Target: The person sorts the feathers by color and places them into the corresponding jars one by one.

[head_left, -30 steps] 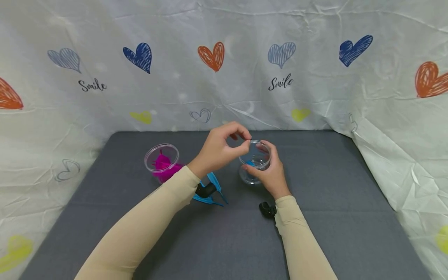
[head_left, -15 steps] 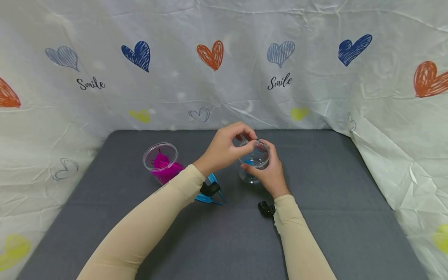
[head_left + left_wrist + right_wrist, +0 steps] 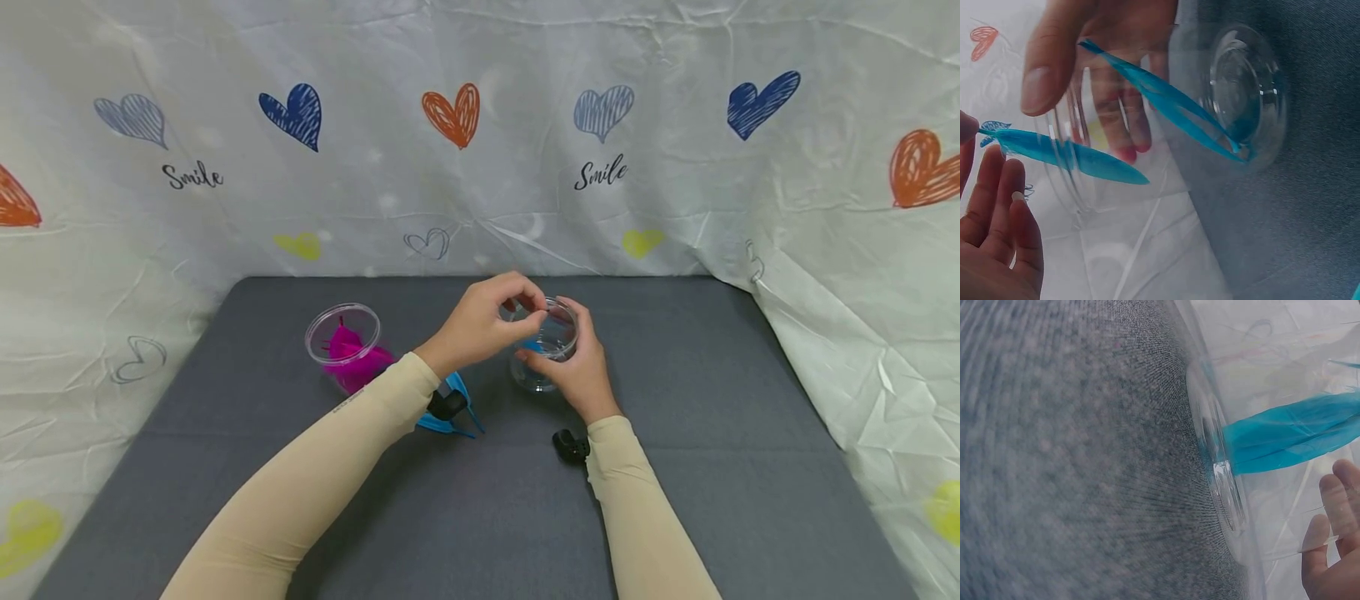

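My right hand (image 3: 581,362) grips a clear plastic cup (image 3: 534,382) from its right side, fingers around the wall; the cup's base is near the table. Inside, a blue feather (image 3: 1172,109) leans across the cup from base to rim. Between thumb and finger, my left hand (image 3: 491,321) pinches the quill end of a second blue feather (image 3: 1029,144). That feather's tip reaches past the rim into the cup in the left wrist view. Seen from the head view, the left fingertips are over the cup's opening, and the pinched feather barely shows.
Another clear cup (image 3: 318,335) at the left holds bright pink feathers (image 3: 347,346). More blue feathers (image 3: 463,404) lie on the grey table (image 3: 675,500), partly hidden under the left wrist. A white curtain printed with hearts hangs behind the table.
The left hand has moved right and then slightly down, bringing its fingertips from the cup's left rim to over its opening. The right hand and both cups have stayed almost still.
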Demonstrator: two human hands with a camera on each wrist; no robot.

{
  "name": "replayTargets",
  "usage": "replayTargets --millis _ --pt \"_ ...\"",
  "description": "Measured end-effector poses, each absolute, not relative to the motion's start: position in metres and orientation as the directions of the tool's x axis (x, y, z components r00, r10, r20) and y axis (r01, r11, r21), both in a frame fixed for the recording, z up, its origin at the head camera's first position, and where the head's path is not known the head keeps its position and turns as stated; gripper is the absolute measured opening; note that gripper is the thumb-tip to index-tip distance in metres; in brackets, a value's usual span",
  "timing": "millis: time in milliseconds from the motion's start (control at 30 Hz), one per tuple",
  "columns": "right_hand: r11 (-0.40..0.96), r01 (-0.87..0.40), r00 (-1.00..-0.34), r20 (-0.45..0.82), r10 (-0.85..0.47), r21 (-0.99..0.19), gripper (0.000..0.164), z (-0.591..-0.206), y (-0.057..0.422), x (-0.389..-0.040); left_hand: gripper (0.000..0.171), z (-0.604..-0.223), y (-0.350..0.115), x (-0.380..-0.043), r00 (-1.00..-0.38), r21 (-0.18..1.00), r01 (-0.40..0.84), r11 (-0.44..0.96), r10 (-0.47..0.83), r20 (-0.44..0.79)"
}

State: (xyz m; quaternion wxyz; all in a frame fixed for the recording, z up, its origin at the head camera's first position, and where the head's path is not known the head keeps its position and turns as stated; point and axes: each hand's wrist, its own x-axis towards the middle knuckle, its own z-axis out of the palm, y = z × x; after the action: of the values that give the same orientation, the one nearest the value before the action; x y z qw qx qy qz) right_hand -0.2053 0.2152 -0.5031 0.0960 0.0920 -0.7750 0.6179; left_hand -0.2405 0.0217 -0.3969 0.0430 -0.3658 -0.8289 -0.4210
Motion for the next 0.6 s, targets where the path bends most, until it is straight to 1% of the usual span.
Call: replayTargets --millis 300,600 --pt "0.192 -0.257 -0.966 0.256 -0.026 -0.947 0.094 -0.504 0.214 -0.205 0.004 -0.407 0.017 -0.244 -0.746 0.666 0.619 0.416 0.576 0.333" --pt "0.208 -0.258 -0.966 0.258 -0.029 -0.943 0.093 -0.501 0.215 -0.204 0.007 -0.409 0.013 -0.242 -0.733 0.613 0.647 0.454 0.593 0.334"
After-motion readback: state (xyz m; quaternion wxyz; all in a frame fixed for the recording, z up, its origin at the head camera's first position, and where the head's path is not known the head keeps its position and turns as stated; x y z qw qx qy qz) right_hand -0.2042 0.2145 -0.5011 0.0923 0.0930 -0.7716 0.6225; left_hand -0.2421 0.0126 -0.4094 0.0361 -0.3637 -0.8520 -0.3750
